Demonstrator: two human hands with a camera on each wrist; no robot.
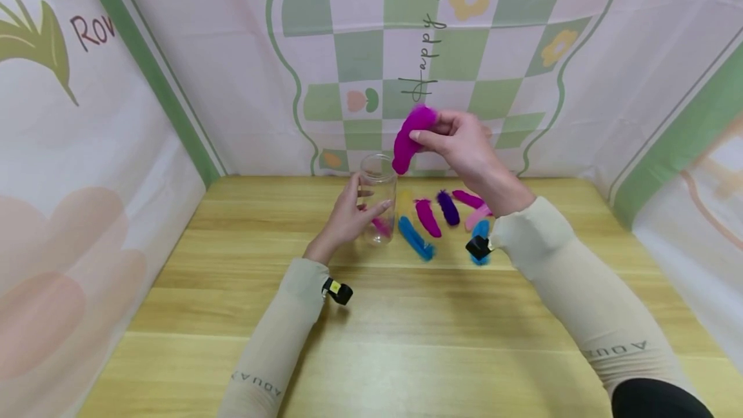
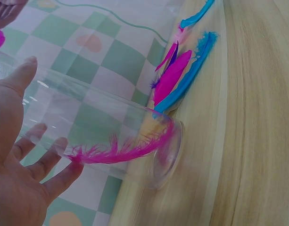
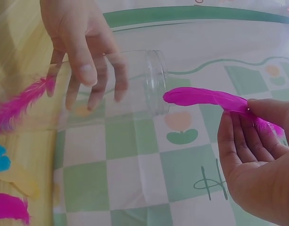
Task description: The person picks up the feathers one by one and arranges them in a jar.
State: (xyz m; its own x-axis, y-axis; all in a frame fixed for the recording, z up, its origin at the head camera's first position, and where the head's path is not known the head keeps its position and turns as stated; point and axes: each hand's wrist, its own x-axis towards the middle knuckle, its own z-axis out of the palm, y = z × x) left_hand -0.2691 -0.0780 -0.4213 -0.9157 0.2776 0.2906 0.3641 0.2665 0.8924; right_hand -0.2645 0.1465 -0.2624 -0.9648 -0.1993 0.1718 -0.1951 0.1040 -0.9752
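Right grip, just right of centre in the head view, pinches one magenta feather, not yet in, its tip near the mouth of the one clear jar at mid-frame. Left grip curls round that jar, with one pink feather already inside. Seven loose feathers, as far as I can count, lie right of it on the bench: two blue, two magenta, one purple, one pale pink, one yellow.

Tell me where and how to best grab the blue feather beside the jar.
Probably pinch the blue feather by its fluffy end, coming down from the person's side: it lies lengthwise on the table, with that end pointing toward the person and away from the jar.
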